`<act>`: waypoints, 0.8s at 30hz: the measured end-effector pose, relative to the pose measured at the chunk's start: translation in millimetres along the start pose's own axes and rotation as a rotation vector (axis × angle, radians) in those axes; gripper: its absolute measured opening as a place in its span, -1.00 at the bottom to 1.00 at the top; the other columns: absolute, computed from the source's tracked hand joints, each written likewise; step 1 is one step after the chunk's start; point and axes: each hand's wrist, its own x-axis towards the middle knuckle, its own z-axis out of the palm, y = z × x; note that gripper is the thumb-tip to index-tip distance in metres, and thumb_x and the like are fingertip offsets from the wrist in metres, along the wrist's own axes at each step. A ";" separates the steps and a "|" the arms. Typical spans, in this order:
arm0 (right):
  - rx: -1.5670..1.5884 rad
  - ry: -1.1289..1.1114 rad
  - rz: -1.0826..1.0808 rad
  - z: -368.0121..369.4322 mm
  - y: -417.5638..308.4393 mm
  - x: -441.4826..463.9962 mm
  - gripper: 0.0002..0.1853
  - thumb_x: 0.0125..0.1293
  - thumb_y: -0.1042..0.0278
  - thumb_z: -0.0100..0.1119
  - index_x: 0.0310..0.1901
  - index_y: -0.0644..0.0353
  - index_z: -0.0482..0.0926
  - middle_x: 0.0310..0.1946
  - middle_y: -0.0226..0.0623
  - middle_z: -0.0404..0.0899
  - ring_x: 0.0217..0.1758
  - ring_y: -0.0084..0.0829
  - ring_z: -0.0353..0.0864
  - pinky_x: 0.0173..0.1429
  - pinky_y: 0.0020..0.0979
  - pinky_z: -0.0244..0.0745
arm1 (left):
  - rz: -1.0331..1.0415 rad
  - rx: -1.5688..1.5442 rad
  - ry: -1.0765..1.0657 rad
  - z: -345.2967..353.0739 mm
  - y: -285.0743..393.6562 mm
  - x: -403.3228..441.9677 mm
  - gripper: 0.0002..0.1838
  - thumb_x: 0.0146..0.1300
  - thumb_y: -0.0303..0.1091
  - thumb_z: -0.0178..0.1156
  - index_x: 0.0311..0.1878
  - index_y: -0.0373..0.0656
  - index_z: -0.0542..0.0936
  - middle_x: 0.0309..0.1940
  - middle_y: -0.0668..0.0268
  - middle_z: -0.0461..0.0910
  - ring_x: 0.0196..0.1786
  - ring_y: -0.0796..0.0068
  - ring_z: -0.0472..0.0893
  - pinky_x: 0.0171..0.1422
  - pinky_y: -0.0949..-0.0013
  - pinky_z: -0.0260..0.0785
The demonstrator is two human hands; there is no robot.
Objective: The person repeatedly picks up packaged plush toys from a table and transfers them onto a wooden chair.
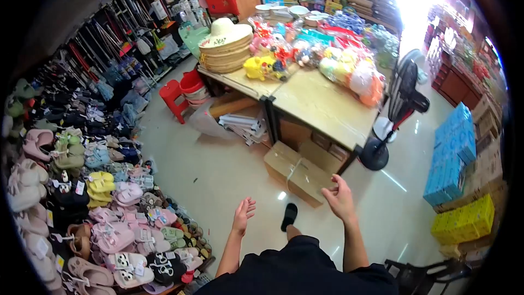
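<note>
My left hand (243, 215) is held over the tiled floor with its fingers loosely stretched and nothing in it. To its left lie many slippers and clogs (125, 194) on a low display. My right hand (340, 199) is empty too, its fingers bent and the thumb apart. In this view it appears just beside a taped cardboard box (297, 170) on the floor, but I cannot see it touching. Between my hands, lower down, shows one foot in a black slipper (289, 216).
A table (327, 110) ahead bears stacked straw hats (225, 46) and bagged plush toys (355, 74). A standing fan (405, 90) is at its right corner. A red stool (173, 101) stands left. Blue packs (450, 153) and yellow packs (464, 221) line the right side.
</note>
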 end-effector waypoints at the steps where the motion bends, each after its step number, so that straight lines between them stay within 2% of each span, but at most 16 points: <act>1: 0.000 -0.012 -0.014 10.7 -5.8 27.6 -0.37 0.11 0.27 0.32 0.19 0.33 0.35 0.03 -0.09 0.49 -0.16 -0.33 0.56 -0.05 -0.37 0.49 | 0.020 -0.002 -0.006 0.8 16.9 24.6 -0.28 0.39 0.20 -0.20 0.34 -0.25 0.23 0.19 0.10 0.41 0.23 0.24 0.40 0.27 0.14 0.23; 4: 0.077 0.001 -0.090 36.4 -21.6 97.7 -0.41 0.14 0.38 0.30 0.19 0.36 0.33 0.02 -0.14 0.49 -0.26 -0.50 0.56 -0.14 -0.46 0.52 | 0.075 0.047 -0.019 -7.7 62.5 83.6 -0.30 0.39 0.18 -0.16 0.33 -0.24 0.25 0.18 0.11 0.42 0.22 0.26 0.40 0.27 0.16 0.23; 5: 0.100 -0.025 -0.045 40.7 -33.1 120.8 -0.40 0.13 0.36 0.31 0.19 0.35 0.33 0.03 -0.13 0.49 -0.22 -0.46 0.55 -0.10 -0.44 0.52 | 0.103 0.085 -0.016 -9.9 81.6 105.8 -0.32 0.40 0.15 -0.16 0.33 -0.23 0.25 0.17 0.13 0.42 0.22 0.29 0.40 0.27 0.18 0.23; 8: -0.019 -0.054 -0.124 52.7 -60.9 176.4 -0.38 0.13 0.34 0.31 0.20 0.35 0.32 0.05 -0.12 0.48 -0.16 -0.42 0.53 -0.04 -0.43 0.50 | 0.134 0.086 0.020 -17.9 123.0 149.1 -0.34 0.41 0.13 -0.15 0.33 -0.22 0.26 0.16 0.15 0.43 0.21 0.31 0.40 0.26 0.20 0.23; 9: 0.000 -0.106 -0.089 55.9 -70.3 192.2 -0.34 0.11 0.25 0.32 0.20 0.38 0.31 0.05 -0.04 0.47 -0.08 -0.24 0.54 0.06 -0.32 0.46 | 0.145 0.068 0.031 -20.9 135.9 164.6 -0.34 0.40 0.13 -0.14 0.33 -0.22 0.26 0.16 0.15 0.43 0.21 0.31 0.40 0.26 0.20 0.23; 15: 0.031 -0.204 -0.012 93.5 -91.7 280.1 -0.30 0.11 0.20 0.32 0.22 0.38 0.29 0.13 0.00 0.45 0.00 -0.21 0.52 0.12 -0.30 0.43 | 0.106 0.091 0.054 -42.9 167.8 262.1 -0.34 0.38 0.12 -0.09 0.33 -0.24 0.26 0.19 0.12 0.42 0.25 0.26 0.38 0.29 0.19 0.19; 18: 0.069 -0.204 0.057 127.5 -85.7 324.7 -0.29 0.12 0.20 0.31 0.23 0.39 0.26 0.13 0.02 0.45 -0.04 -0.24 0.56 0.10 -0.31 0.45 | 0.184 0.182 0.013 -54.0 174.2 335.6 -0.34 0.37 0.09 -0.05 0.32 -0.25 0.27 0.21 0.09 0.40 0.27 0.27 0.36 0.32 0.16 0.16; 21: 0.100 -0.199 0.107 179.2 -74.5 375.9 -0.26 0.13 0.18 0.31 0.26 0.38 0.23 0.11 0.04 0.46 -0.09 -0.27 0.60 0.05 -0.33 0.48 | 0.226 0.199 -0.076 -56.5 211.9 410.2 -0.39 0.37 0.02 0.01 0.30 -0.26 0.29 0.18 0.11 0.42 0.27 0.31 0.36 0.34 0.23 0.15; 24: 0.162 -0.256 0.235 231.7 -77.0 432.5 -0.25 0.13 0.18 0.31 0.26 0.39 0.22 0.11 0.04 0.46 -0.07 -0.29 0.60 0.05 -0.33 0.49 | 0.316 0.122 -0.152 -65.1 243.8 499.6 -0.47 0.37 -0.11 0.08 0.24 -0.31 0.36 0.11 0.26 0.44 0.18 0.50 0.39 0.28 0.41 0.21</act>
